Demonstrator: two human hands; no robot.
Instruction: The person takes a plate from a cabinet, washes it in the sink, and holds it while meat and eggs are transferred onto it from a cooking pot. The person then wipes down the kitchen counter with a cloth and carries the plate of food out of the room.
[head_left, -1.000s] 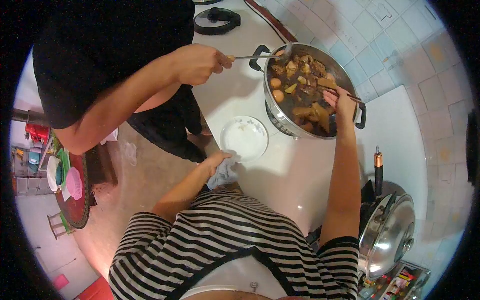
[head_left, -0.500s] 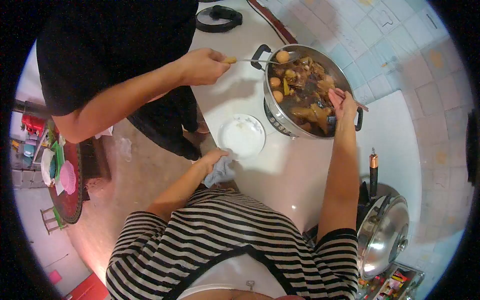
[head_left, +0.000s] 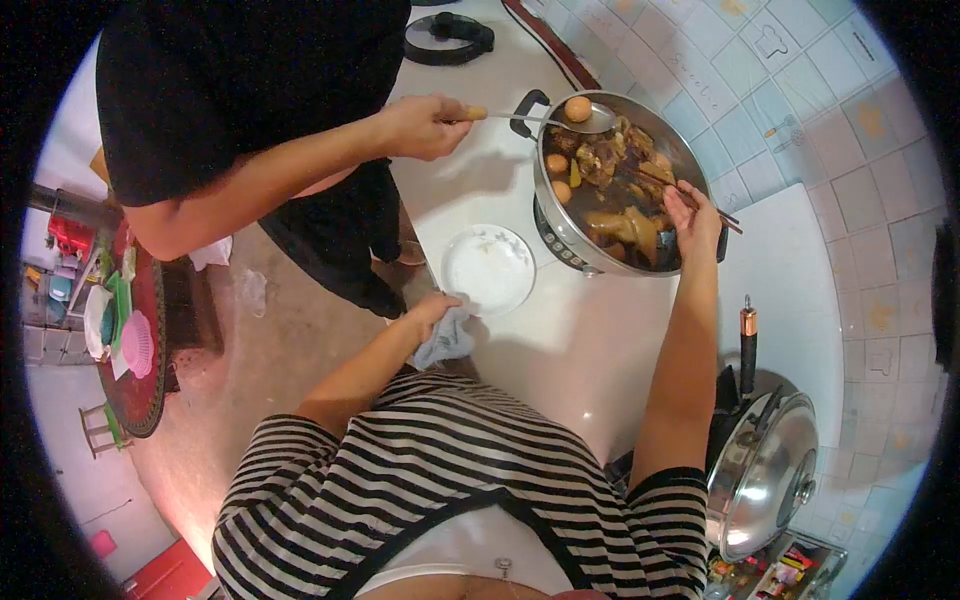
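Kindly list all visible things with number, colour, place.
counter: 1, white, centre
pot: 1, silver, upper right
food pieces: many, brown, in pot
ladle: 1, silver, co-worker's hand
eggs: at least 3, brown, ladle and pot
chopsticks: apparently 2, brown, right hand
plate: 1, white, on counter
cloth: 1, grey, left hand
flat lid: 1, black, counter's far end
domed lid: 1, silver, lower right
table: 1, reddish, far left
small items: uncountable, mixed, edges
co-worker: 1, black clothes, upper left
left hand: 1, bare, by plate
right hand: 1, bare, at pot
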